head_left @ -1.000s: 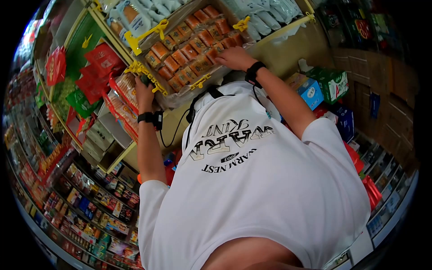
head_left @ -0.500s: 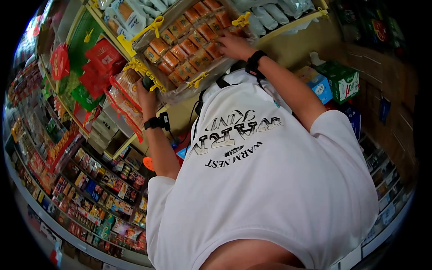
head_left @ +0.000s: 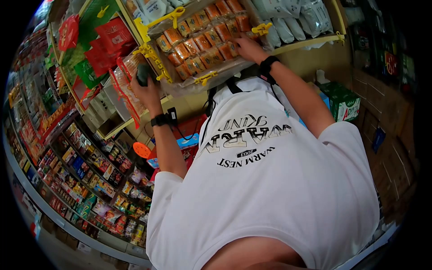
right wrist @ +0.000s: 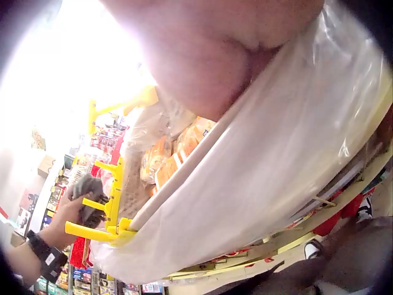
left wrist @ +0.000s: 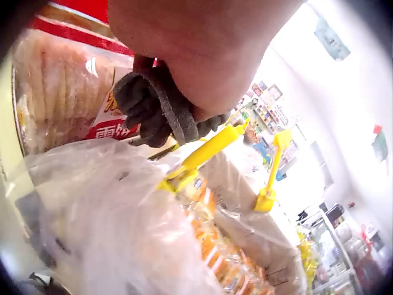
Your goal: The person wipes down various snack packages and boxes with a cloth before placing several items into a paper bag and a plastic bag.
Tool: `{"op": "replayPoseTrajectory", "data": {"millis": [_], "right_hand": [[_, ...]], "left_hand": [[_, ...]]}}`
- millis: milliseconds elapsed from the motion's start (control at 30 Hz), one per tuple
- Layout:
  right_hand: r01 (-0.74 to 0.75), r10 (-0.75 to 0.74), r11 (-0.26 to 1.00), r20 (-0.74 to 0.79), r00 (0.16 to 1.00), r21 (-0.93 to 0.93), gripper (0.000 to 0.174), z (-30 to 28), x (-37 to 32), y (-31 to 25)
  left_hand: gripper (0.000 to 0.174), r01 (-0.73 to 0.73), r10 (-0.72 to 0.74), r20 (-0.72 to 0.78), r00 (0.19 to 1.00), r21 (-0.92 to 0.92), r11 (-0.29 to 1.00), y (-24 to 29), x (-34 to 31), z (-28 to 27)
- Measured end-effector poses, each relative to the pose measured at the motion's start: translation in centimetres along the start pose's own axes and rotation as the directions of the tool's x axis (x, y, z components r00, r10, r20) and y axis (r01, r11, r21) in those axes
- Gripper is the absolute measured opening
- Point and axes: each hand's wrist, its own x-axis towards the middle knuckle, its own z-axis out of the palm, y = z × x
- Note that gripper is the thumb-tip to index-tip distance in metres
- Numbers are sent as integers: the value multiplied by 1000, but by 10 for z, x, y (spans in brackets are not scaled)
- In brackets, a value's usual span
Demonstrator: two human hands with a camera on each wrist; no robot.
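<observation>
My left hand grips a bunched dark grey cloth beside the left edge of a plastic-lined box. Rows of small orange wrapped snacks fill this box. At its right side my right hand reaches over the edge, its fingers extended onto the packs. In the right wrist view those fingertips are hidden behind the liner. Yellow plastic clips stand along the box edges, close to the cloth.
Pale bagged goods lie right of the box. Red-trimmed bags of crackers stand by my left hand. A green carton is at lower right, and shelves of packaged goods run along the left.
The head view has shifted, so the box appears farther right. My right hand has moved farther back over the packs, toward the right clip. More of the cloth in my left hand now shows.
</observation>
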Motion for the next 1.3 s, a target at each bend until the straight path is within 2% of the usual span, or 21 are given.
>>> {"op": "replayPoseTrajectory", "data": {"millis": [33,100,167,233,267,300,400,433,500,533,567,600,633,700,733,800,1100,1200,1233,1267,1300], "right_hand": [[12,-13,1000,-9,1000,-7,46,2,1,3],[11,-12,999,-10,1000,-53,45,4,3,5],[28,-29,998,-22,999,-53,41,4,5,7],[40,-41,999,-58,997,-18,38,8,8,13],[55,-57,998,-73,996,-35,38,6,11,15],[30,-32,999,-46,998,-29,37,2,11,13],[21,-21,1000,-47,999,-11,35,-3,8,5],[27,-26,1000,-59,998,13,34,-5,5,0],[-11,7,998,-59,998,-62,34,-8,0,-9],[46,-56,996,-128,990,-79,34,-6,-3,-10],[59,-71,994,-130,989,-93,34,-6,-5,-11],[0,-13,993,-116,993,-115,33,-7,-6,-17],[-60,46,989,-105,993,-137,33,-8,-7,-23],[-60,38,984,-129,991,-169,32,-7,-12,-31],[-87,55,979,-173,983,-184,32,-5,-14,-34],[-109,64,973,-220,974,-202,32,-3,-15,-35],[-209,113,962,-439,891,-178,28,7,-20,-45],[-298,200,935,-405,892,-194,29,10,-25,-51],[-310,211,931,-409,888,-193,29,11,-27,-53],[-288,188,936,-400,897,-205,30,13,-29,-54],[-265,165,940,-392,905,-216,32,13,-30,-54]], "left_hand": [[42,-5,4,-16,1000,-5,1000,10,1,-6],[42,23,-40,-140,989,-117,993,27,3,-19],[43,-36,12,-173,985,-138,990,33,8,-26],[45,-45,37,-53,998,-157,987,44,14,-31],[45,-64,63,-19,998,-99,993,42,18,-31],[45,-71,67,-42,997,-112,991,43,18,-30],[43,76,-66,52,996,-220,972,30,18,-22],[43,68,-62,33,998,-236,969,22,16,-18],[44,97,-79,82,993,-239,966,6,11,-12],[44,93,-80,61,995,-254,963,-3,9,-6],[46,113,-82,143,986,-230,966,-13,5,-3],[48,130,-82,227,970,-203,971,-25,-1,0],[53,17,8,185,983,-134,991,-28,-8,0],[56,125,-90,275,957,-113,986,-28,-18,-4],[56,129,-94,267,959,-117,985,-26,-18,-6],[59,103,-61,326,943,-113,988,-27,-19,-9],[60,54,-24,379,925,-69,996,-35,-9,-6],[60,77,-57,410,910,-33,996,-29,-3,-6],[60,100,-109,437,893,44,994,-23,0,-9],[60,118,-161,459,874,122,986,-19,1,-9],[60,111,-153,470,869,117,987,-18,1,-6]]}}
